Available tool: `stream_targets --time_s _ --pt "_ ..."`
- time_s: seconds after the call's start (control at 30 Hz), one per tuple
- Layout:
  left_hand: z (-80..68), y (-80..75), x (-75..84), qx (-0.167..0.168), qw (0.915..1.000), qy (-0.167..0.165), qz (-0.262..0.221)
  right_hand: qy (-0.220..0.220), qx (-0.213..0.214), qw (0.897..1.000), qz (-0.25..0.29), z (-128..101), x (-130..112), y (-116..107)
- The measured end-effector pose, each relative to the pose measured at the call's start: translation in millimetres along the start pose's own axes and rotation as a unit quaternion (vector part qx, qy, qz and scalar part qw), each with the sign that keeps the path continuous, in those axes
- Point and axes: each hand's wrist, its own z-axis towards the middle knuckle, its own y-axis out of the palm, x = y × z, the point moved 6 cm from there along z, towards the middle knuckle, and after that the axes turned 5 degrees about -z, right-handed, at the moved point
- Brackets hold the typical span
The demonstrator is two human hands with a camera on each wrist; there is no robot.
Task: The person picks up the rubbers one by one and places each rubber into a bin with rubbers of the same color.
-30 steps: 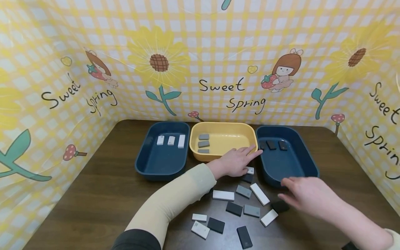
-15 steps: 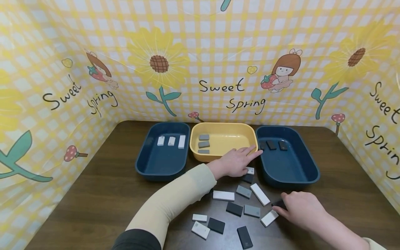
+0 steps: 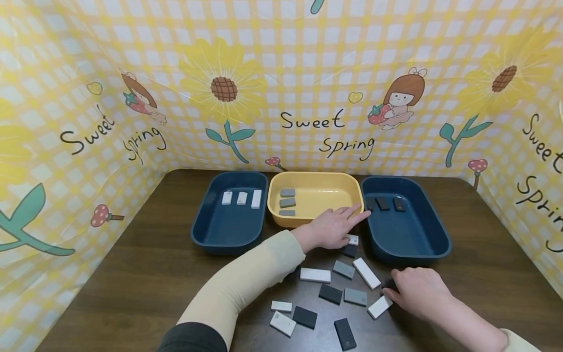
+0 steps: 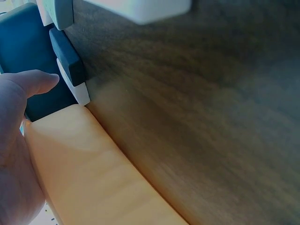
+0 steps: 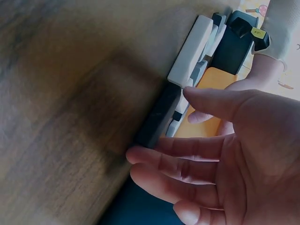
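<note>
My right hand (image 3: 420, 291) is over the table at the right, pinching a small flat black block (image 5: 158, 115) between thumb and fingertips. The palm hides most of that block in the head view. A white block (image 3: 380, 307) lies against the thumb side. My left hand (image 3: 331, 228) rests with spread, straight fingers across the front right rim of the yellow bin (image 3: 281, 222). Below its thumb lie a white block (image 3: 354, 240) and a dark block (image 3: 350, 251). Several white, grey and black blocks lie loose between the arms, including a long white block (image 3: 315, 275).
A blue bin (image 3: 228, 234) at the left holds three white blocks. Three grey blocks (image 3: 288, 202) lie in the yellow bin. The right blue bin (image 3: 409, 244) holds three black blocks (image 3: 382, 204). A checked cloth (image 3: 308, 88) hangs behind the table.
My right hand has come down from beside the right blue bin's front edge onto the black block. Its fingers have closed in there. The left hand has stayed still.
</note>
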Motion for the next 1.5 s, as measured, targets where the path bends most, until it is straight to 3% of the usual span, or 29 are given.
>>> stream_targets --time_s 0.17,0.57,1.03,1.23,1.5 --pt "0.6 0.2 0.3 -0.001 1.0 0.001 0.007 -0.002 0.012 1.0 -0.008 -0.5 0.5 -0.4" --pt "1.1 1.0 0.4 -0.003 1.0 -0.001 -0.001 -0.029 -0.053 0.998 0.0 -0.7 6.0 2.6" --pt "1.0 0.6 -0.4 -0.001 1.0 -0.002 0.002 -0.045 -0.043 0.998 0.021 -5.5 6.8 3.1" --pt "-0.3 -0.3 -0.8 -0.001 1.0 0.0 -0.003 -0.062 -0.021 0.997 0.041 -9.8 10.3 -12.8" --pt "-0.1 -0.9 0.2 0.002 1.0 0.005 0.001 -0.077 -0.004 0.995 0.066 -11.9 20.1 -51.8"
